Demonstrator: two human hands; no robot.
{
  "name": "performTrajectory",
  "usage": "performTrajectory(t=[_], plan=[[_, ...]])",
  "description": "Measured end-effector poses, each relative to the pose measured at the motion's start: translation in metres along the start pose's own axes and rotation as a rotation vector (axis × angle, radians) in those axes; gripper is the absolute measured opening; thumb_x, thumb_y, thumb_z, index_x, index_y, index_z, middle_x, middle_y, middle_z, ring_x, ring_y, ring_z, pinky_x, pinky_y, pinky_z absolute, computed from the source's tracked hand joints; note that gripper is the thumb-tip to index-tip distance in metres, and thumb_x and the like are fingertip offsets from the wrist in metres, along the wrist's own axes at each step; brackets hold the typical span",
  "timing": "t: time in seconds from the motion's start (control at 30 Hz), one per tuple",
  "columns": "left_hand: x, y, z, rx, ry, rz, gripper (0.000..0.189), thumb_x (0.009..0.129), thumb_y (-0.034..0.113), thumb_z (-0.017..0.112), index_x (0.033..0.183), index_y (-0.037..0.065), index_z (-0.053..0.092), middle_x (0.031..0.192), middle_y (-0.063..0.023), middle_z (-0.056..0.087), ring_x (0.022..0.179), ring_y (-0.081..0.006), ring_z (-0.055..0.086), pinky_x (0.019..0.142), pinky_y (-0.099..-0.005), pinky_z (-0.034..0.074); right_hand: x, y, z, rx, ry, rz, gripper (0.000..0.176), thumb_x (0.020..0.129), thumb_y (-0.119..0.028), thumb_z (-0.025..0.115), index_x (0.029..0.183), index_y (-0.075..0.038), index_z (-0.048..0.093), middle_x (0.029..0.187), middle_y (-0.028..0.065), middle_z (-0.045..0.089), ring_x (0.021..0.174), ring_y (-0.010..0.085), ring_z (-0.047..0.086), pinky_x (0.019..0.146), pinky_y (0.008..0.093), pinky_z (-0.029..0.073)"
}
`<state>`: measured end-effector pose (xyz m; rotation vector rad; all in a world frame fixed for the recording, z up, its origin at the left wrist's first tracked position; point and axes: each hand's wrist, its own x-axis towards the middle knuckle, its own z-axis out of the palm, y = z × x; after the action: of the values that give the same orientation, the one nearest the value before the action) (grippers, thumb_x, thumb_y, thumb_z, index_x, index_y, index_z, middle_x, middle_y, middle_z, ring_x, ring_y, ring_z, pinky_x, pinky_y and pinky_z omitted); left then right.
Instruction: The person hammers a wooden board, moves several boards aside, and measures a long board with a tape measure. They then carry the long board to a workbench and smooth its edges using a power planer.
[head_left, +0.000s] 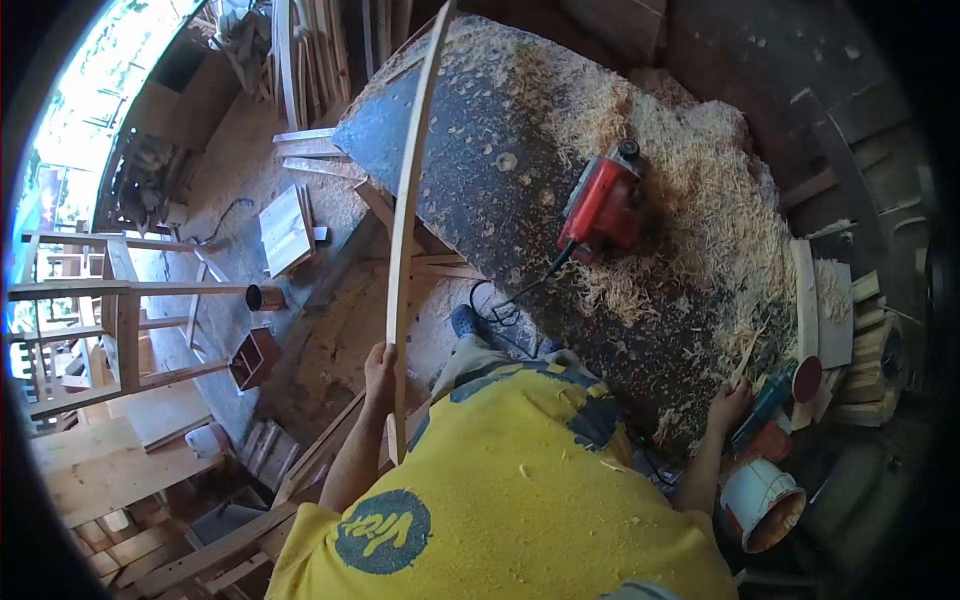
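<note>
One curled left hand [379,372] holds a strip [404,220].

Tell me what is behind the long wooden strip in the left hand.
Behind the wooden strip are the dark tabletop and, lower down, sawdust-strewn floor; whatever its width covers cannot be seen.

A dark workbench [480,170] carries heaped wood shavings [715,200] and a red power planer [608,205].

The planer [603,208] lies right of the strip [406,200] (on the table [475,215]).
</note>
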<state>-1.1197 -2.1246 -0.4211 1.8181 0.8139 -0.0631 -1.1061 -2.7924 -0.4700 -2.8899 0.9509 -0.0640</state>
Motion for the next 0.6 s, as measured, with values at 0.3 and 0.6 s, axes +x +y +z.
performTrajectory(t=[0.3,0.6], plan=[[0.061,-0.07,-0.066,0.137,0.073,0.031,0.046,0.099,0.042,0.048,0.101,-0.003,0.061,0.088,-0.0062,0.057,0.081,-0.0145,0.052,0.072,-0.0296,0.043,-0.057,-0.036,-0.046,-0.141,0.122,0.203,0.06,0.079,-0.023,0.07,0.131,-0.006,0.048,0.123,0.0211,0.053,0.116,0.0409,0.048,0.099,0.0498,0.038],[0.126,-0.098,-0.086,0.117,0.054,-0.068,0.049,0.098,0.045,0.048,0.103,-0.001,0.062,0.089,-0.0069,0.058,0.079,-0.0162,0.056,0.069,-0.0311,0.046,-0.092,0.03,-0.048,-0.01,0.113,0.476,0.074,0.074,-0.032,0.073,0.133,0.002,0.043,0.127,0.0292,0.051,0.12,0.0422,0.049,0.099,0.0468,0.041]])
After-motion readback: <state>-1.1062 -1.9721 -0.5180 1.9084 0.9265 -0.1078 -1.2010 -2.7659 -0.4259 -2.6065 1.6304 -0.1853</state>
